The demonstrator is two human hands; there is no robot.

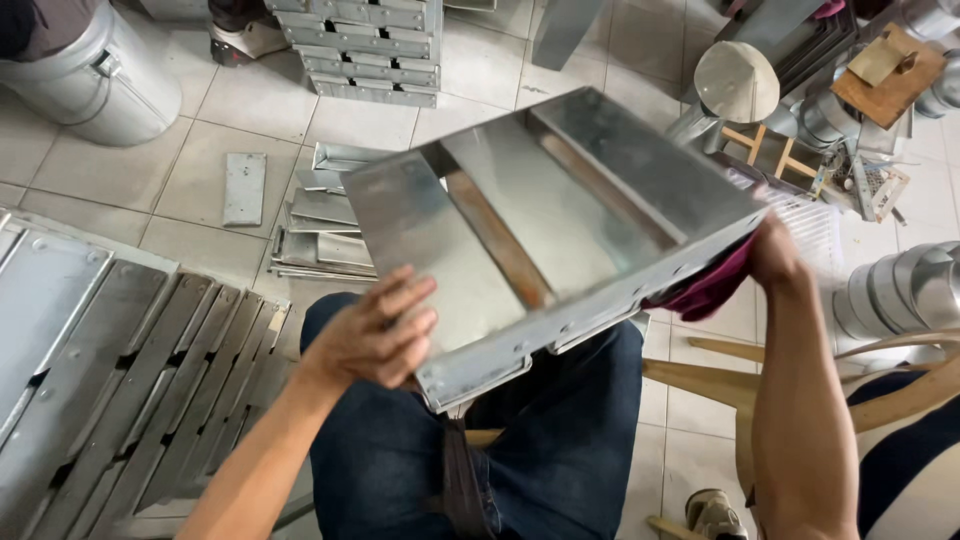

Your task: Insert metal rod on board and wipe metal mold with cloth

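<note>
i see my left hand (pixel 375 330) and right hand (pixel 775 250), with a dark red cloth (pixel 705 288), both closed on the empty shiny rectangular sheet-metal tray (pixel 540 230).

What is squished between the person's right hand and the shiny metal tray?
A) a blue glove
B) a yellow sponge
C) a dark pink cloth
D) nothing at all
C: a dark pink cloth is pressed by the right hand against the end of the metal tray, while the left hand grips the tray's other end.

2 hands (pixel 375 330) gripping metal tray (pixel 540 225), red cloth (pixel 712 285)
</note>
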